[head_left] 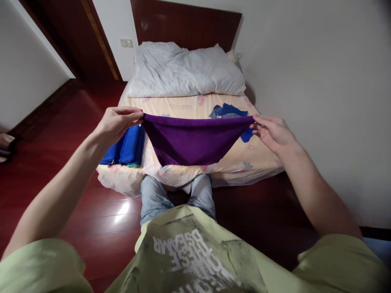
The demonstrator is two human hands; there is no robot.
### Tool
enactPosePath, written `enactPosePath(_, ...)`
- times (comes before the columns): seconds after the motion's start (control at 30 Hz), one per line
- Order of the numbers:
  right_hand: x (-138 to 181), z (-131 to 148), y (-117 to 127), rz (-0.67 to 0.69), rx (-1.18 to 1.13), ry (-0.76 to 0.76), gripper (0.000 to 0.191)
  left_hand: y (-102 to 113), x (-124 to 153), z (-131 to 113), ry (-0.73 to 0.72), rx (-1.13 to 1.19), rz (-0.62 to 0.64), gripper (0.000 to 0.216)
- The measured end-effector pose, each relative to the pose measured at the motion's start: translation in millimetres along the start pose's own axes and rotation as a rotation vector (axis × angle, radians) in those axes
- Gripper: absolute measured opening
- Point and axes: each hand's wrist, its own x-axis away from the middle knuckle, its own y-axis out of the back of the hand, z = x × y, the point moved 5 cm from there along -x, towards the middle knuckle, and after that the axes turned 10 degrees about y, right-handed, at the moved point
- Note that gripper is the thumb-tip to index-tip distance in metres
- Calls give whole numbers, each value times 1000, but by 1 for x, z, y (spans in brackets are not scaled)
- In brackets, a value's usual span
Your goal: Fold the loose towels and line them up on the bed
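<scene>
A purple cloth [195, 140] is stretched between my two hands above the near part of the bed, its top edge nearly level and its lower part hanging down. My left hand [117, 122] pinches the upper left corner. At the upper right corner, my right hand [273, 131] grips with thumb and finger. Folded blue cloths [125, 146] lie in a stack on the bed below my left hand, with a green edge showing at the bottom. Behind the purple cloth, near my right hand, is a crumpled heap of blue and grey cloths [230, 110], partly hidden.
The bed [180, 106] has a pale floral sheet and meets my legs at its near edge. A white quilt [189, 71] lies bunched by the dark headboard [186, 22]. A wall [320, 101] stands close on the right; dark red floor [70, 171] extends left.
</scene>
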Motion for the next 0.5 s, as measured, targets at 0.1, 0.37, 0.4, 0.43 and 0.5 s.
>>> enactPosePath(0.1,-13,-20,-14,2,-37,-122,19,-3,-24,22,82,-5,-22,13)
enactPosePath(0.37,-94,-81,-60,21,-46,-112,31,-20,-113,49,18,-46,-92,22)
enactPosePath(0.4,-105,-80,-64,16,-30,-74,31,-23,-123,40,-29,-45,-117,22)
enactPosePath(0.43,-116,-77,-66,10,-13,-18,31,-24,-130,30,-83,-47,-141,22)
enactPosePath(0.5,-135,-67,-63,2,25,144,31,-24,-140,8,-191,-69,-184,23)
